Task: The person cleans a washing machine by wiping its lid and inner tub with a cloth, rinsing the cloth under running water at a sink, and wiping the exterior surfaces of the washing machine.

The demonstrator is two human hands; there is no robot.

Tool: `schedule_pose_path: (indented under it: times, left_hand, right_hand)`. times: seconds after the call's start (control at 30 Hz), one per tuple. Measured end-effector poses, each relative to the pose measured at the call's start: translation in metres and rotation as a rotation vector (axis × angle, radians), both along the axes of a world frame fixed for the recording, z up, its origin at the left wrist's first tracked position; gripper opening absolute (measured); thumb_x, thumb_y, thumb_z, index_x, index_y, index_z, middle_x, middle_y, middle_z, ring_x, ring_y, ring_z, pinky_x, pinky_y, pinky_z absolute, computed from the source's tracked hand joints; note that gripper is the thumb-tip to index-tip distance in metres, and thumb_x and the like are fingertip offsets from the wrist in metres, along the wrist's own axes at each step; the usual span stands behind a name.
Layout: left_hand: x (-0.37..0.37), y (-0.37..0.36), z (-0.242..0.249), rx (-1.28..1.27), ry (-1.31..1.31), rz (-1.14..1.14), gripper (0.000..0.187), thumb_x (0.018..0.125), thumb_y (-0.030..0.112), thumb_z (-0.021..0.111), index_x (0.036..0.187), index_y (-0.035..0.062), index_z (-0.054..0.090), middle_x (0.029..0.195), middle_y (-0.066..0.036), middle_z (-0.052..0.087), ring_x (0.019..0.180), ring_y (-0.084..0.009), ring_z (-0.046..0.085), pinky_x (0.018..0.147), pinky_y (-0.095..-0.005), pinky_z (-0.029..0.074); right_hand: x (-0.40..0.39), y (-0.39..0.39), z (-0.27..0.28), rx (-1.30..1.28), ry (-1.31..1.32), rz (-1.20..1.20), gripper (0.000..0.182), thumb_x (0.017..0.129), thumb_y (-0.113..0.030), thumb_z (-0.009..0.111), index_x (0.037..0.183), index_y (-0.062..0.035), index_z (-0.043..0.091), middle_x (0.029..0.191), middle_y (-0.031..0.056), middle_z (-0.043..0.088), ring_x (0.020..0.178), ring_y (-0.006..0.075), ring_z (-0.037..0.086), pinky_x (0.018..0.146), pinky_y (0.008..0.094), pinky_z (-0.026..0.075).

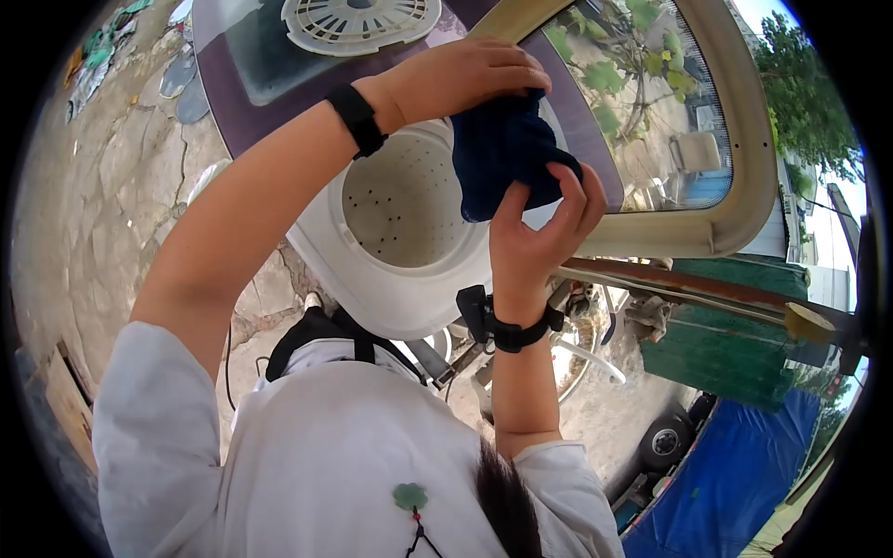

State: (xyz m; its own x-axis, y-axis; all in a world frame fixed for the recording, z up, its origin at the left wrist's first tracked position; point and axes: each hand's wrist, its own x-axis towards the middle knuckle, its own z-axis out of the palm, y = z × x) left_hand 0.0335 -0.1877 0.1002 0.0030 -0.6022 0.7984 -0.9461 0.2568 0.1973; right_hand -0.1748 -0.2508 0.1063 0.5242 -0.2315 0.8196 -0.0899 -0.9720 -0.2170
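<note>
A dark blue cloth (493, 149), bunched up, hangs between my two hands over the right side of a white spin tub (395, 209). My left hand (470, 74) grips its upper end from above, with the fingers closed over the fabric. Lower down, my right hand (547, 219) pinches the cloth's right edge between thumb and fingers. Small dark holes dot the tub's pale inner wall, and the tub is uncovered. What exactly the cloth is cannot be made out.
The washing machine's lid (744, 209), with a see-through window, stands raised at the right. A white slotted disc (358, 23) lies on the machine's purple top. Beyond are a green panel (716, 339), a blue tarp (735, 484), a wheel (665, 442) and cracked concrete ground (112, 186).
</note>
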Motion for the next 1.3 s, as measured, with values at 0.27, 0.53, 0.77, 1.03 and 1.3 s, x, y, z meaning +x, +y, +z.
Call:
schedule_pose_path:
  times: [0.27, 0.53, 0.77, 1.03, 1.3]
  left_hand:
    - [0.038, -0.008, -0.046, 0.097, 0.289, 0.185, 0.028, 0.096, 0.009, 0.053, 0.123, 0.01, 0.056, 0.121, -0.01, 0.06, 0.112, -0.0306, 0.056, 0.096, -0.0378, 0.046]
    - [0.014, 0.007, -0.04, -0.056, 0.309, 0.116, 0.024, 0.096, 0.006, 0.053, 0.119, 0.006, 0.058, 0.114, -0.012, 0.062, 0.105, -0.0313, 0.06, 0.095, -0.0352, 0.046]
    - [0.032, -0.015, -0.078, 0.042, 0.716, 0.064, 0.025, 0.098, 0.011, 0.053, 0.122, 0.0027, 0.057, 0.108, -0.009, 0.064, 0.1, -0.0213, 0.059, 0.092, -0.0305, 0.046]
    - [0.039, -0.036, -0.129, 0.23, 0.768, 0.268, 0.025, 0.095, 0.012, 0.056, 0.117, 0.002, 0.06, 0.106, -0.017, 0.067, 0.096, -0.0315, 0.063, 0.086, -0.0349, 0.048]
    - [0.044, -0.036, -0.065, -0.001, 0.499, 0.22, 0.023, 0.092, 0.011, 0.059, 0.113, 0.0044, 0.065, 0.107, -0.015, 0.068, 0.096, -0.0342, 0.064, 0.084, -0.0355, 0.05]
  right_hand:
    - [-0.009, -0.014, 0.003, 0.001, 0.046, -0.065, 0.025, 0.082, 0.006, 0.063, 0.107, -0.0004, 0.059, 0.121, 0.0167, 0.051, 0.113, 0.0338, 0.052, 0.091, 0.0407, 0.048]
    - [-0.007, 0.003, -0.017, 0.03, 0.012, -0.058, 0.018, 0.079, 0.003, 0.067, 0.096, -0.0007, 0.063, 0.126, 0.0174, 0.051, 0.115, 0.0336, 0.053, 0.093, 0.0401, 0.047]
    - [-0.003, 0.002, -0.016, -0.049, 0.062, -0.075, 0.017, 0.078, -0.002, 0.072, 0.093, -0.0079, 0.067, 0.133, 0.0193, 0.046, 0.121, 0.0377, 0.049, 0.099, 0.0455, 0.042]
    - [0.017, -0.036, -0.015, -0.207, 0.116, -0.244, 0.016, 0.073, -0.009, 0.076, 0.087, -0.0145, 0.071, 0.144, 0.0206, 0.04, 0.129, 0.0393, 0.041, 0.104, 0.0482, 0.034]
    - [0.014, -0.042, -0.018, -0.2, 0.078, -0.181, 0.013, 0.072, -0.007, 0.072, 0.082, -0.0153, 0.07, 0.144, 0.0207, 0.042, 0.128, 0.039, 0.042, 0.104, 0.0452, 0.035]
